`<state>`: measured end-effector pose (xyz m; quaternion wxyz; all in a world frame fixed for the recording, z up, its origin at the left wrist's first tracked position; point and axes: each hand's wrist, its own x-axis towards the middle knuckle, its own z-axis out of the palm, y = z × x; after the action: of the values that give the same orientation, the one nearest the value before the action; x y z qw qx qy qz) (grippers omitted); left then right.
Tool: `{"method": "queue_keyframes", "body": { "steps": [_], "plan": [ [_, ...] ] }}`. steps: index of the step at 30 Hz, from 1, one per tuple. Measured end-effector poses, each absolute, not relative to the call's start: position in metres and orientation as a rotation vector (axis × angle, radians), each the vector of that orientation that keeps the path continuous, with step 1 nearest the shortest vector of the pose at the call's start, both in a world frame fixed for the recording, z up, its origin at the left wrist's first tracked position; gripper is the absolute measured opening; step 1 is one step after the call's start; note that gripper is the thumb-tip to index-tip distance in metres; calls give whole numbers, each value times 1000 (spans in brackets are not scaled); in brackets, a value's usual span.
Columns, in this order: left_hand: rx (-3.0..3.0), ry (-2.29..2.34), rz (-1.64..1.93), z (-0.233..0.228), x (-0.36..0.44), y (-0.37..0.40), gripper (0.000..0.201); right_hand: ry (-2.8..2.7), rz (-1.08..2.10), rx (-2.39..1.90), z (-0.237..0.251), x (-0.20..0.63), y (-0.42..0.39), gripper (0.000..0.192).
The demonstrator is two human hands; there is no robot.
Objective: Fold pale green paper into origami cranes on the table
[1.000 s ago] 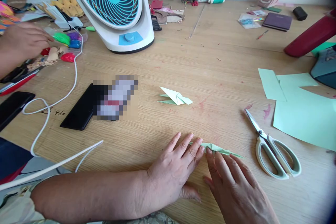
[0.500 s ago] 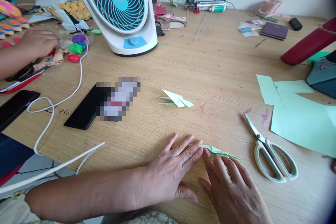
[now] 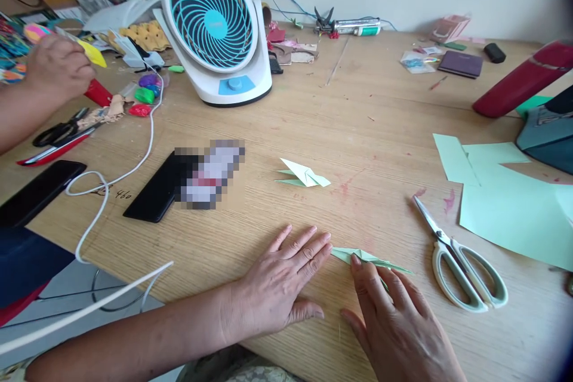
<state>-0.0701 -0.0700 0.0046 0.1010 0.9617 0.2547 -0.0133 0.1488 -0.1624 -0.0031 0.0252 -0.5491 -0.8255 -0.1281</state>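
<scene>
Green origami (image 3: pixel 362 254) under right fingers (image 3: pixel 366 279)

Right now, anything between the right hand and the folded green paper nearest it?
Nothing visible: the right hand's index fingertip already rests on the folded green paper. The left hand lies flat at the paper's left end; the scissors are off to the right.

White fan (image 3: pixel 216 25), red cylinder (image 3: pixel 519 80)

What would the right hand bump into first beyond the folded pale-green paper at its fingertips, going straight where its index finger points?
Beyond that paper, the right hand would probably meet the farther piece of pale-green folded paper. Its path passes near the left hand, which it might brush first.
</scene>
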Motion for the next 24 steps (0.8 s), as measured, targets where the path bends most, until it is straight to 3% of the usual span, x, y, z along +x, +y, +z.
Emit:
{"method": "queue_keyframes", "body": {
  "steps": [7, 14, 18, 24],
  "plan": [
    [2774, 754, -65, 7, -68, -68, 88, -2526, -401, -1662, -4, 149, -165, 43],
    [2778, 742, -70, 6, -68, -69, 86, -2405, -393, -1591, 20, 157, -149, 26],
    [2806, 752, -40, 3, -68, -70, 88, -2368, -336, -1616, 13, 159, -140, 43],
    [2831, 774, -54, 1, -67, -73, 89, -2447, -298, -1626, -9, 160, -144, 46]
  ]
}}
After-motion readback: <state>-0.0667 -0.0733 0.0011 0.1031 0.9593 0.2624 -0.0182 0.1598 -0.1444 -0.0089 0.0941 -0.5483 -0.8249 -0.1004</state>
